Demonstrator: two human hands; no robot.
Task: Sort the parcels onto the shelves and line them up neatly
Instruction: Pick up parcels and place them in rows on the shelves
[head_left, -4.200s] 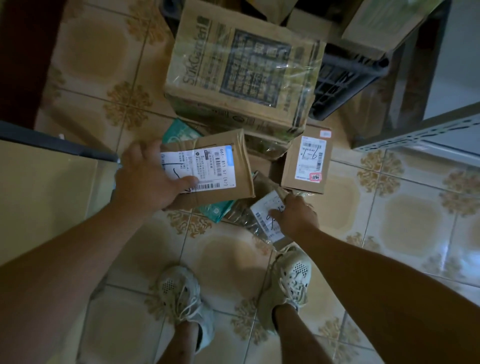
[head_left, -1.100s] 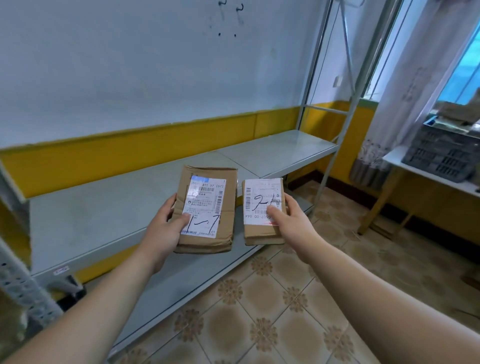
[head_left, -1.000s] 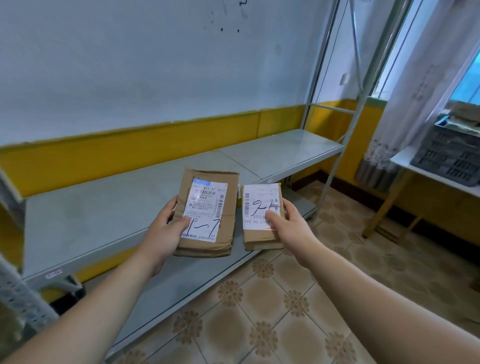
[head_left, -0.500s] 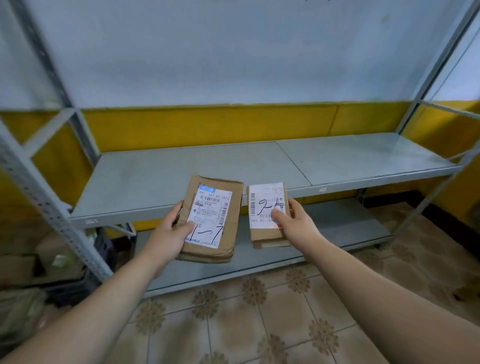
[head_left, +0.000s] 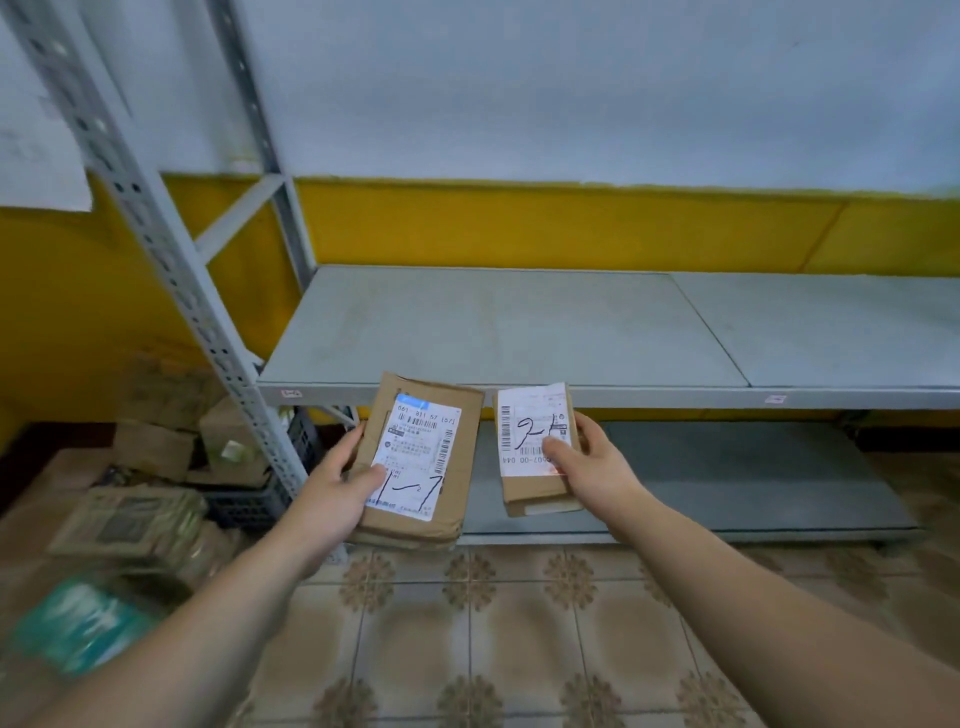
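Grip: left hand (head_left: 332, 493) curled round larger parcel (head_left: 431, 457), right hand (head_left: 587, 462) round smaller parcel (head_left: 530, 415).
Change: shelf (head_left: 519, 332) now dead ahead, twelve o'clock; placing looks next.

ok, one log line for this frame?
left hand: grips larger parcel | right hand: grips smaller parcel | shelf: neither parcel on it yet

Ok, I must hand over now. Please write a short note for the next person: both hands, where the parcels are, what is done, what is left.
Left hand grips the larger parcel, marked 1-7.
Right hand grips the smaller parcel; its mark begins with 2.
Both are held in the air before the upper shelf, at its front edge.
Done: nothing placed on a shelf in view.
Left: set both parcels down, line them up, then sort the parcel pile at the left.
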